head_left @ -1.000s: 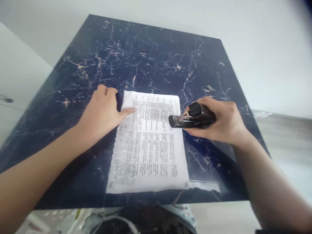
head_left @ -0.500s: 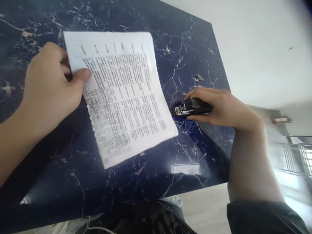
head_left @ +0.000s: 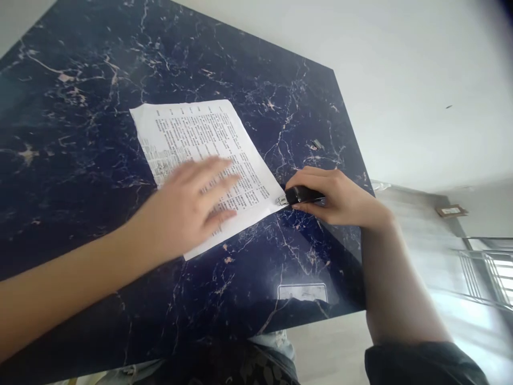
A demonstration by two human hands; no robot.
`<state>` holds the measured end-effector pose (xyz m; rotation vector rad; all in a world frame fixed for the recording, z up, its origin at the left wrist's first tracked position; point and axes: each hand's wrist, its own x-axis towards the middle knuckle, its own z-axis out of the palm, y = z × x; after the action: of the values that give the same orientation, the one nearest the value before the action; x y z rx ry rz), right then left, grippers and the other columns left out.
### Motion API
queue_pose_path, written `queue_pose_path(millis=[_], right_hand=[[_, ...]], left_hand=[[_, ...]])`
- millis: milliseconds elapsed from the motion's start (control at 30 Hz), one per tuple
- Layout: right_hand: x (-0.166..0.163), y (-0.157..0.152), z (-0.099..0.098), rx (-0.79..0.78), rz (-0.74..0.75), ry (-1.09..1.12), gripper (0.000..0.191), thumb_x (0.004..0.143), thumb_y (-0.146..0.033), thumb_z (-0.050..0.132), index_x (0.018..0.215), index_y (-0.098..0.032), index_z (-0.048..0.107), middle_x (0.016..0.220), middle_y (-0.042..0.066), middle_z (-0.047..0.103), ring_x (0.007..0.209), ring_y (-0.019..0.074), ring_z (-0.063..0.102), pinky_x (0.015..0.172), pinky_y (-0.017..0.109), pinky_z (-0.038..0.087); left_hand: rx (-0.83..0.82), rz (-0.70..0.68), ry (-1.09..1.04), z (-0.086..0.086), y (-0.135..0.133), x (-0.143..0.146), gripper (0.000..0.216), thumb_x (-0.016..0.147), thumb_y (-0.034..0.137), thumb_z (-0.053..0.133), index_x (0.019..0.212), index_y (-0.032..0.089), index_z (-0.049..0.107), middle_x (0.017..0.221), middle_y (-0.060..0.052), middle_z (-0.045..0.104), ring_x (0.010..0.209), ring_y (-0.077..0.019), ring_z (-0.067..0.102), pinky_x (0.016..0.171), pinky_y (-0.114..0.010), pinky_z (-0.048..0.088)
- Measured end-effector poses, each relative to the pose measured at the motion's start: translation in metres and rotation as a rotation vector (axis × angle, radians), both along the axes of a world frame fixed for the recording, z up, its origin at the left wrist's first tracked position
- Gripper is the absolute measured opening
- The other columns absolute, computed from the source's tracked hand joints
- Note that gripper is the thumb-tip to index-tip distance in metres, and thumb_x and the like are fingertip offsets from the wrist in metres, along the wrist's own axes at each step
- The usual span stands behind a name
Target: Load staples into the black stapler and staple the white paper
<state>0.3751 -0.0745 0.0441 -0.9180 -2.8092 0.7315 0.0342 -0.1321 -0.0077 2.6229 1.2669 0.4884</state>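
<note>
A sheaf of printed white paper (head_left: 188, 133) lies at an angle on the dark blue marbled table (head_left: 80, 80). My left hand (head_left: 192, 206) rests flat on the paper's near half, fingers stretched out and slightly blurred. My right hand (head_left: 334, 198) is closed round a black stapler (head_left: 298, 195) lying on the table. The stapler's metal nose touches the paper's right corner.
A small loose metal bit (head_left: 316, 144) lies on the table beyond the stapler. A pale rectangular label (head_left: 302, 292) sits near the table's front edge. The table's right edge runs close behind my right hand; light floor lies beyond it.
My left hand has put the lifted paper back down, turned at an angle, and now lies flat on it. The stapler in my right hand has moved up to the paper's corner.
</note>
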Motion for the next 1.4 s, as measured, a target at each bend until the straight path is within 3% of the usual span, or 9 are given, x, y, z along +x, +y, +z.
queue_pose_path(millis=[133,300,400,467,567,733,900,1067,1400], right_hand=[[0.002,0.0,0.002,0.019,-0.052,-0.05,0.022,0.099,-0.022,0.065,0.121,-0.023,0.068,0.108,0.008,0.072,0.095,0.0241,0.066,0.082,0.04,0.05],[0.0,0.001,0.003,-0.054,-0.071,0.023,0.035,0.099,-0.054,0.073,0.116,-0.024,0.069,0.112,0.009,0.073,0.1,0.027,0.066,0.085,0.043,0.051],[-0.016,-0.007,-0.001,-0.114,-0.14,0.153,0.053,0.107,-0.07,0.048,0.108,-0.023,0.072,0.105,0.009,0.073,0.094,0.0255,0.067,0.084,0.043,0.05],[-0.029,-0.015,-0.005,-0.114,-0.203,0.18,0.053,0.113,-0.061,0.039,0.1,-0.022,0.073,0.099,0.008,0.073,0.089,0.0237,0.067,0.083,0.042,0.049],[-0.039,-0.025,-0.009,-0.04,-0.297,0.174,0.043,0.114,-0.048,0.045,0.094,-0.022,0.073,0.093,0.007,0.073,0.084,0.0232,0.067,0.079,0.042,0.049],[-0.04,-0.034,-0.008,0.09,-0.418,0.056,0.044,0.113,-0.035,0.036,0.097,-0.024,0.075,0.1,0.01,0.076,0.089,0.0273,0.069,0.078,0.046,0.051],[-0.043,-0.037,-0.009,0.157,-0.433,0.014,0.049,0.112,-0.032,0.032,0.097,-0.026,0.078,0.097,0.009,0.076,0.091,0.0307,0.069,0.081,0.052,0.051],[-0.047,-0.039,-0.015,0.166,-0.474,0.024,0.053,0.114,-0.033,0.029,0.1,-0.028,0.08,0.099,0.009,0.075,0.092,0.03,0.068,0.08,0.052,0.05],[-0.049,-0.039,-0.017,0.235,-0.417,-0.017,0.048,0.113,-0.026,0.031,0.1,-0.023,0.077,0.1,0.011,0.075,0.09,0.0296,0.067,0.079,0.051,0.05]], left_hand=[[-0.03,-0.274,0.015,-0.016,-0.01,0.006,0.056,0.11,0.035,0.05,0.166,0.037,0.044,0.176,0.0,0.04,0.165,-0.0323,0.033,0.137,-0.063,0.015],[0.013,-0.28,0.039,-0.013,-0.01,-0.005,0.048,0.109,0.035,0.046,0.155,0.031,0.06,0.171,-0.004,0.048,0.162,-0.0315,0.039,0.137,-0.063,0.009],[0.023,-0.298,0.013,-0.013,-0.014,0.0,0.048,0.109,0.035,0.047,0.155,0.027,0.058,0.173,-0.005,0.045,0.164,-0.0291,0.036,0.139,-0.058,0.01],[0.011,-0.324,0.003,-0.017,-0.017,0.006,0.055,0.107,0.037,0.051,0.162,0.027,0.05,0.176,-0.005,0.04,0.165,-0.0302,0.033,0.139,-0.057,0.007],[-0.031,-0.329,-0.053,-0.027,-0.017,0.013,0.064,0.105,0.042,0.053,0.167,0.036,0.04,0.177,0.002,0.037,0.166,-0.0329,0.029,0.138,-0.061,0.003],[-0.176,-0.291,-0.179,-0.034,-0.015,0.014,0.059,0.105,0.038,0.05,0.164,0.045,0.044,0.172,0.011,0.044,0.168,-0.0322,0.026,0.138,-0.064,0.001],[-0.314,-0.272,-0.238,-0.03,-0.016,0.012,0.063,0.1,0.035,0.057,0.16,0.05,0.049,0.167,0.015,0.049,0.169,-0.0304,0.024,0.14,-0.06,0.004],[-0.259,-0.33,-0.189,-0.034,-0.016,0.011,0.072,0.097,0.029,0.056,0.165,0.046,0.042,0.175,0.015,0.037,0.171,-0.0279,0.013,0.137,-0.06,-0.013],[-0.357,-0.277,-0.278,-0.033,-0.014,0.015,0.064,0.095,0.032,0.057,0.158,0.044,0.053,0.165,0.014,0.053,0.168,-0.0305,0.024,0.138,-0.064,-0.005]])
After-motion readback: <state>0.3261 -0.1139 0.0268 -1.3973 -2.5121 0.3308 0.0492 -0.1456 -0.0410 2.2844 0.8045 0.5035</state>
